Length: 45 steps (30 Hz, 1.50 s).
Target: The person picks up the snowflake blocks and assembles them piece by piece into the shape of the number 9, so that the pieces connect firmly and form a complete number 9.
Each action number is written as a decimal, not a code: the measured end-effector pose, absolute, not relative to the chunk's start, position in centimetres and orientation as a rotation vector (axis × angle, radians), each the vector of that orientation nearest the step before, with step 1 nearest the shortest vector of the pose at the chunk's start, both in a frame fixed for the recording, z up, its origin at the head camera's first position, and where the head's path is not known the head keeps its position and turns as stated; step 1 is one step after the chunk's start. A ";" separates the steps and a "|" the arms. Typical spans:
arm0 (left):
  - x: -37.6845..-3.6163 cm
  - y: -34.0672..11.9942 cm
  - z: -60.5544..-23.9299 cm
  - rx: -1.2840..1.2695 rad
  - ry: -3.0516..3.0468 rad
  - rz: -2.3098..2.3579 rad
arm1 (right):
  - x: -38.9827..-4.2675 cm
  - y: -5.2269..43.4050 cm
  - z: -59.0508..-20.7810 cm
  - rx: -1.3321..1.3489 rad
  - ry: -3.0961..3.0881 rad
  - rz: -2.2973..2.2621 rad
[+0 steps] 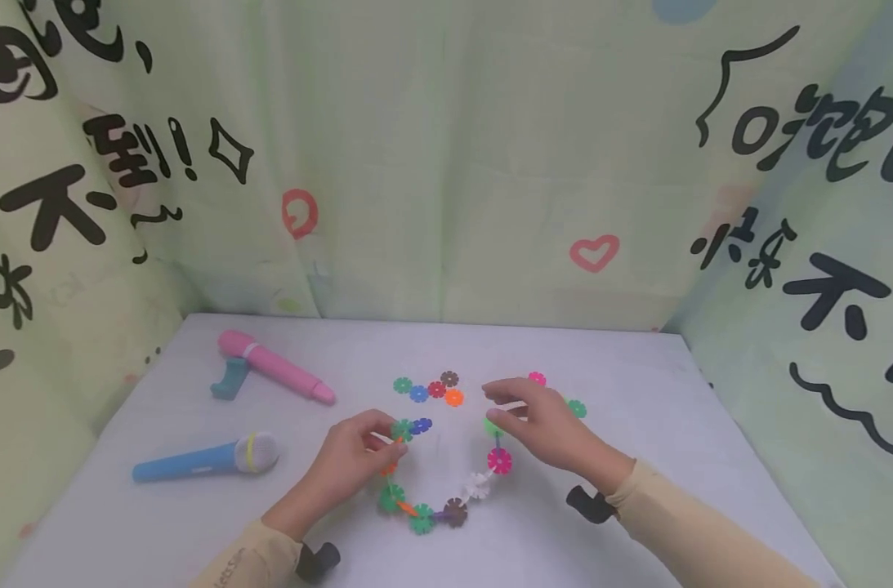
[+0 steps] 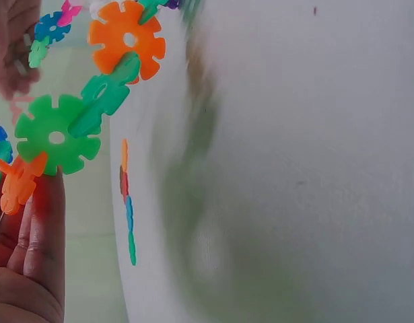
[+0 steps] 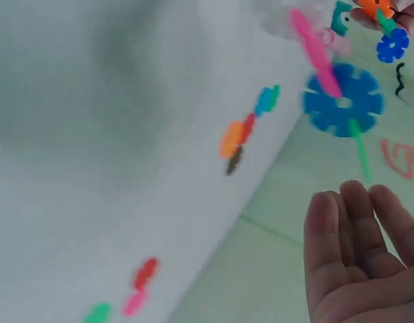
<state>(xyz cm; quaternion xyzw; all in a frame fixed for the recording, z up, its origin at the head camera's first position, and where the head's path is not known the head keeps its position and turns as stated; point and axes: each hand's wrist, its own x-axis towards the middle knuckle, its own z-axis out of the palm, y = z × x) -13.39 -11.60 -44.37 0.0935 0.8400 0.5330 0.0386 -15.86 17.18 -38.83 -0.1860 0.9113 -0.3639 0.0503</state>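
A curved chain of slotted plastic snowflake discs hangs between my hands in the head view. My left hand pinches it near its left end, by an orange disc in the left wrist view. A green disc and a dark blue disc stick out past those fingers. At the other end, my right hand has its fingers loosely extended, the thumb overlapping a light green disc. In the right wrist view that green disc appears edge-on just above the fingertips, below a blue disc.
Several loose discs lie grouped at the back middle of the white table. Others, including a green disc, lie behind my right hand. On the left are a pink microphone, a teal piece and a blue microphone.
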 end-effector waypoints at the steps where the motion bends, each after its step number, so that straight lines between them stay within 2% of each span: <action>1: -13.4 -11.6 -44.3 0.286 2.576 1.633 | -15.8 17.7 -39.2 -0.531 2.755 -1.128; 9: -13.5 -11.5 -44.1 0.280 2.561 1.607 | -15.2 18.9 -41.3 -0.396 2.563 -1.268; 18: -13.6 -11.2 -44.0 0.347 2.514 1.655 | -15.0 17.1 -40.6 -0.587 2.626 -1.291; 27: -13.6 -10.3 -43.6 0.378 2.477 1.676 | -15.2 14.3 -39.9 -0.638 2.683 -1.294; 45: -13.4 -10.5 -43.3 0.391 2.432 1.756 | -15.1 13.6 -39.5 -0.743 2.673 -1.234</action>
